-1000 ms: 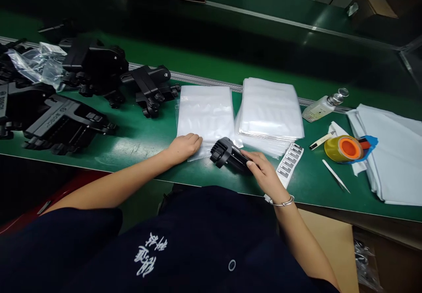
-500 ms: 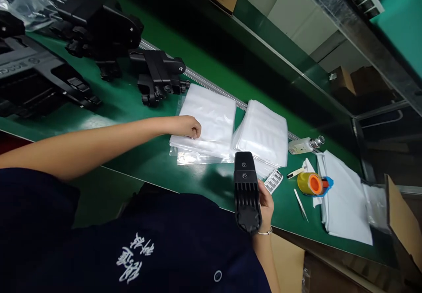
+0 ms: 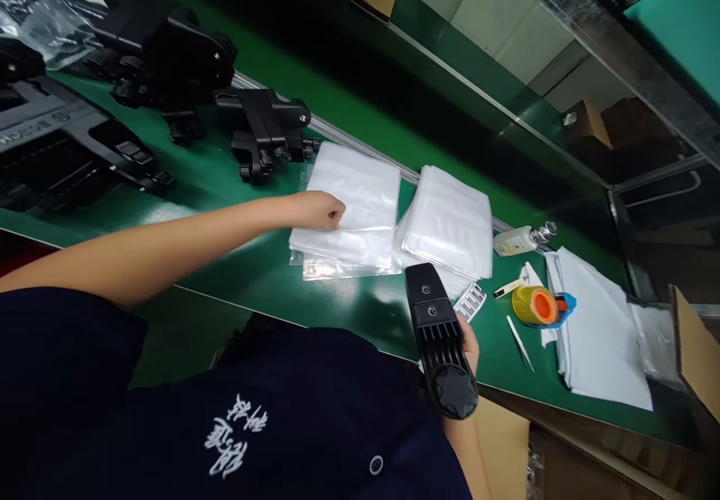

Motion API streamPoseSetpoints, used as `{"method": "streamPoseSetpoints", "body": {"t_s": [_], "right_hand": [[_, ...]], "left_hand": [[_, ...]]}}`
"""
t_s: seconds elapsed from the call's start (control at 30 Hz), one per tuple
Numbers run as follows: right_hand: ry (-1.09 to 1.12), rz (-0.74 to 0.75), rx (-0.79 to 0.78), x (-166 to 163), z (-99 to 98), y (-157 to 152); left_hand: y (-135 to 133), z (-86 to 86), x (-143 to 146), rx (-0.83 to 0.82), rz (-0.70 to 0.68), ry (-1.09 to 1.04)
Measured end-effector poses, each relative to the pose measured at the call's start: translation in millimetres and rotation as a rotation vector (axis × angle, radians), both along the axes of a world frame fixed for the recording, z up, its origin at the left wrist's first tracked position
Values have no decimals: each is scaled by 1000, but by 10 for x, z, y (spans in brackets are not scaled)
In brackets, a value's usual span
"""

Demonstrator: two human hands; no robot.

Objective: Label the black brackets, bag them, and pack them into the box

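Note:
My right hand grips a long black plastic part and holds it up over the near edge of the green bench; most of the hand is hidden behind the part. My left hand rests with its fingers curled and pinched on the top clear plastic bag of a stack. A second stack of clear bags lies just to the right. A strip of barcode labels lies beside the held part.
Several large black plastic housings crowd the bench's left end, one close to the bags. At right lie a small bottle, a yellow tape roll, tweezers, white sheets and a cardboard box.
My right hand lifted the black part off the bench and turned it end-on toward me. My left hand's fingers curled and pinched the top bag. The view swung left and tilted.

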State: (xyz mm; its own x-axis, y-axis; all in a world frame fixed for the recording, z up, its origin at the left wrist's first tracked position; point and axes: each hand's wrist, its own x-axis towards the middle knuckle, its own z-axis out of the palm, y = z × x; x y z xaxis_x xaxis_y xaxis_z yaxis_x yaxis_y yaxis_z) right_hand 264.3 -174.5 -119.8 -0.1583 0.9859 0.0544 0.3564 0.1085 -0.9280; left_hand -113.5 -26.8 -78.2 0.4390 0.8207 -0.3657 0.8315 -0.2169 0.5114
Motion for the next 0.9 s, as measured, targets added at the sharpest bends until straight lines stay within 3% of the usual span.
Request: {"method": "streamPoseSetpoints", "body": {"t_s": [0.07, 0.17, 0.33, 0.47, 0.63, 0.77, 0.9], "right_hand": [[121, -27, 75, 49, 79, 7], [228, 12, 106, 149, 184, 2], [181, 59, 33, 344, 222, -48], [103, 201, -50, 263, 197, 15], [64, 470, -144, -70, 215, 235], [-72, 398, -99, -158, 179, 247], [-249, 232, 77, -216, 132, 99]], "left_hand": [[-197, 13, 192, 81, -39, 1], [-531, -134, 519, 136, -142, -56], [-769, -353, 701, -8, 0, -135], [-697, -273, 643, -84, 22, -177], [-678, -133, 652, -174, -65, -226], [-853, -20, 688, 19, -67, -77], [-1040, 73, 715, 132, -65, -16]]}}
